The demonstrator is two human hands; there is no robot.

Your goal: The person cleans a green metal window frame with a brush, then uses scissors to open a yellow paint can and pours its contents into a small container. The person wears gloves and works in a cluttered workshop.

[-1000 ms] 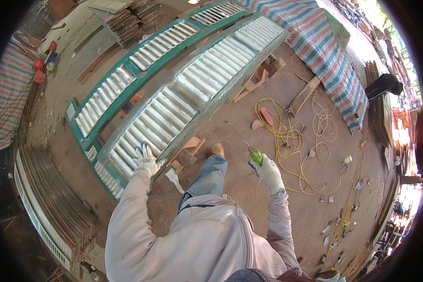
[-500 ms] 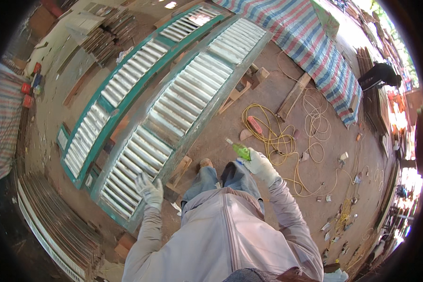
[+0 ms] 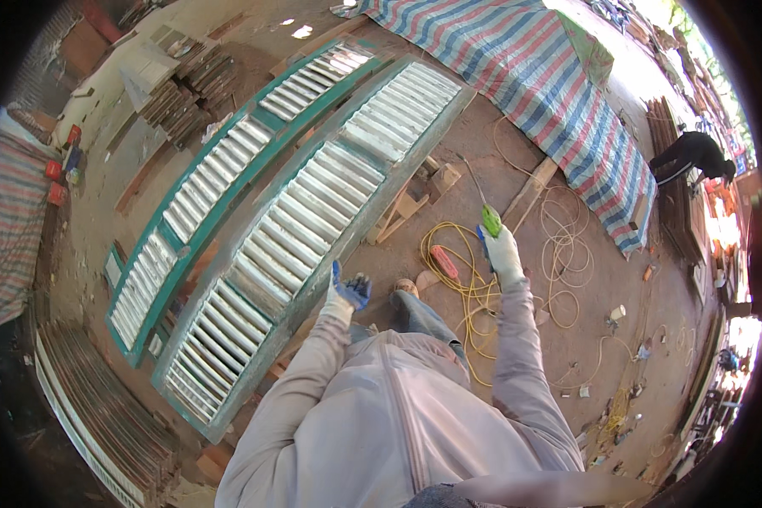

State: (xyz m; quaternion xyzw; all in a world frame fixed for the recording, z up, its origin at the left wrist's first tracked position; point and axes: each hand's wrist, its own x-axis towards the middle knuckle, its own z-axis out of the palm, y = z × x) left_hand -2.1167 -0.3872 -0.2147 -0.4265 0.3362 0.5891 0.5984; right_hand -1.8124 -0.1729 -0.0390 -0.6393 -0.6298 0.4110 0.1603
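Observation:
My right hand (image 3: pixel 504 254), in a white work glove with blue on it, is closed round a green-handled tool (image 3: pixel 490 222). A long thin metal shaft points up and left from its handle; the exact kind is unclear. Beside the near edge of a large louvred shutter (image 3: pixel 289 233), my left hand (image 3: pixel 347 294) hangs with its gloved fingers apart and nothing in them. The shutter has silvery slats in a worn grey-green frame. Beyond it lies a second louvred shutter (image 3: pixel 214 172) with a bright green frame.
Wooden blocks (image 3: pixel 405 212) stand under the near shutter. Yellow cable (image 3: pixel 485 296) coils on the floor round a red-orange object (image 3: pixel 443 262). Striped tarpaulin (image 3: pixel 516 93) covers something beyond. Stacked slatted panels (image 3: pixel 102 406) lie at left; a person (image 3: pixel 694 158) bends over at right.
My left hand has lifted off the near shutter's slats and moved right, past its edge. My right hand has swung up and right with the green-handled tool, whose shaft now shows lengthwise.

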